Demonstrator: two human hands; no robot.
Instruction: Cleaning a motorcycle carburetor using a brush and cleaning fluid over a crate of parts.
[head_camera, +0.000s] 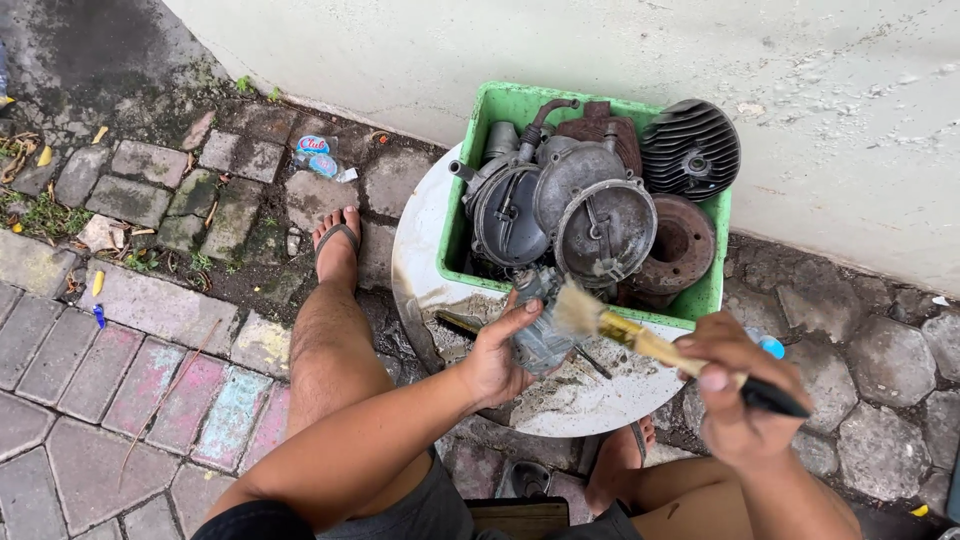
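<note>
A crushed clear plastic wrapper with a blue and pink label (318, 156) lies on the mossy stone paving (130, 190) at ten o'clock; a round white dirt-smeared tabletop (580, 400) carries a green plastic crate (505, 105) of grimy grey metal engine covers (560, 205) at twelve o'clock, beside a pale wall (600, 50); the left hand (498, 355) wraps a small grey metal engine part (540, 335) at centre; the right hand (735, 385) grips a black-handled paintbrush with pale bristles (640, 335), bristles touching that part.
</note>
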